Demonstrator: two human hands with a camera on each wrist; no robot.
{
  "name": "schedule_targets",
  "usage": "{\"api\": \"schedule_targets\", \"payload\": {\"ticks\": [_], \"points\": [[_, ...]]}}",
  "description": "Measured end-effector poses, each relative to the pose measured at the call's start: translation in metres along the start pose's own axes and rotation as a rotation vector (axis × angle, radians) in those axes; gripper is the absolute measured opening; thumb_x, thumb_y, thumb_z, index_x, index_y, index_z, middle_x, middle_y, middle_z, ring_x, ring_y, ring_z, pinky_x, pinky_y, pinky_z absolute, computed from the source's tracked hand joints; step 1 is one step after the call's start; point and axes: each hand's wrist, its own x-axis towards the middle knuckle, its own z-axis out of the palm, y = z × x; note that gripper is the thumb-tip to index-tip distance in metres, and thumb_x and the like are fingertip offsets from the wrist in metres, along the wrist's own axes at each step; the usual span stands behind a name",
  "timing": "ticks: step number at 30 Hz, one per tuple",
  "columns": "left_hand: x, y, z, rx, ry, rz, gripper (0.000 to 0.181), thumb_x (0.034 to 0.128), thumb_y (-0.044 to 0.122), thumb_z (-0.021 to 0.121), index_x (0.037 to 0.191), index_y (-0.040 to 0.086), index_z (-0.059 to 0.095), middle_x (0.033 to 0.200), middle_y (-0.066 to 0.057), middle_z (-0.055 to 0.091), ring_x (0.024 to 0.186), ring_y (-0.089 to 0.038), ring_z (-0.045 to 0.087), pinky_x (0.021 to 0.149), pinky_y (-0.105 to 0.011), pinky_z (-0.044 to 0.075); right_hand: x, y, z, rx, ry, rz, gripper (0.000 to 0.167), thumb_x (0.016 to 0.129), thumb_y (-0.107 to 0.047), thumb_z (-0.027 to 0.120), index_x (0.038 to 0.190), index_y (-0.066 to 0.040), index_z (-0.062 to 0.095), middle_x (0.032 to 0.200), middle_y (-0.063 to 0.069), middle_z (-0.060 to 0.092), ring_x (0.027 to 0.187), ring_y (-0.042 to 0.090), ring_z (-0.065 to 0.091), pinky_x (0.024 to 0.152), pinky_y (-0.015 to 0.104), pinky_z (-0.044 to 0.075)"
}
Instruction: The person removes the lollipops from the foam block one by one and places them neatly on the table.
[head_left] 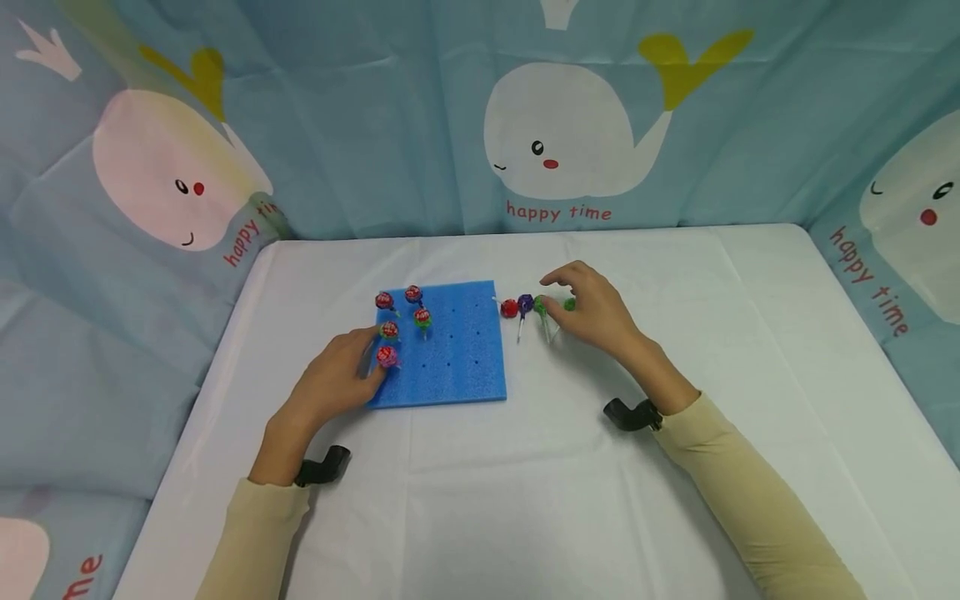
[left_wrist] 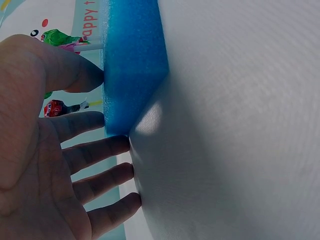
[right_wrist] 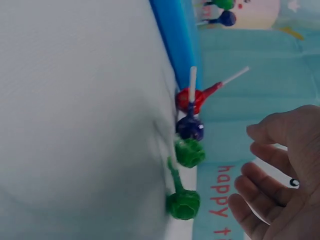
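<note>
"Where were the lollipops [head_left: 413,293]?"

"Five stood in the left part of the blue foam board [head_left: 459,387]. Four lay on the bench [head_left: 525,492], just off its right edge: a red lollipop [head_left: 509,308], a dark purple lollipop [head_left: 526,302] and two green lollipops [right_wrist: 183,204]."

"How was the left hand [head_left: 333,375] placed?"

"Fingers spread, thumb and index finger at the board's left edge."

"And the right hand [head_left: 596,310]?"

"It hung near the green pair, thumb well apart from loosely bent fingers, nothing between them."

"What worried you there?"

"Crowding. The red, the purple and one green sat almost touching, with sticks pointing different ways. A closing thumb could have caught a neighbour, or set a round head rolling across the bench."

"And on the left?"

"The pink lollipop [head_left: 387,357] stood right by the left thumb, and a red-and-green lollipop [head_left: 388,330] close to the fingertips. A small shift of that hand could have knocked either askew, I thought."

"Could the board itself have slid?"

"Possibly. It looked light, and only that one hand was at it, along one side. A slanted push on a stick near the far edge might have swung it round, or missed the small holes [head_left: 477,362] altogether."
</note>
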Motion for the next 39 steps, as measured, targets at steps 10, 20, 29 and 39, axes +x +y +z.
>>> {"api": "schedule_targets", "payload": {"ticks": [10,20,29,39], "points": [[-0.001,0.000,0.000,0.003,0.005,0.001,0.065,0.1017,0.028,0.059,0.157,-0.003,0.044,0.160,-0.026,0.049,0.150,-0.049,0.043,0.125,-0.066,0.036,-0.001,-0.026,0.000,0.043,-0.013,-0.051,0.029,0.098,-0.017,0.074,0.126,-0.007,0.073,0.129,0.012,0.070,0.122,0.033,0.066,0.102,0.051,0.058],[0.001,0.001,-0.001,0.007,0.000,-0.010,0.066,0.1020,0.029,0.058,0.157,-0.003,0.043,0.161,-0.026,0.049,0.150,-0.049,0.043,0.124,-0.067,0.037,0.000,-0.044,0.010,0.076,-0.026,-0.144,0.027,0.098,-0.016,0.073,0.124,-0.006,0.073,0.125,0.011,0.071,0.116,0.032,0.069,0.100,0.048,0.059],[0.001,0.001,0.000,0.013,-0.013,-0.035,0.067,0.1020,0.031,0.059,0.159,-0.001,0.042,0.163,-0.025,0.046,0.152,-0.048,0.041,0.124,-0.068,0.036,-0.001,-0.063,0.027,0.120,-0.048,-0.227,0.028,0.099,-0.015,0.073,0.124,-0.004,0.072,0.123,0.014,0.071,0.102,0.033,0.067,0.085,0.046,0.062],[0.002,-0.002,0.003,0.011,-0.026,-0.037,0.069,0.1017,0.032,0.059,0.160,-0.001,0.040,0.163,-0.024,0.046,0.152,-0.048,0.040,0.124,-0.068,0.036,-0.002,-0.076,0.046,0.112,-0.086,-0.266,0.028,0.100,-0.017,0.073,0.124,-0.004,0.072,0.123,0.014,0.072,0.117,0.032,0.071,0.101,0.044,0.061]]}}
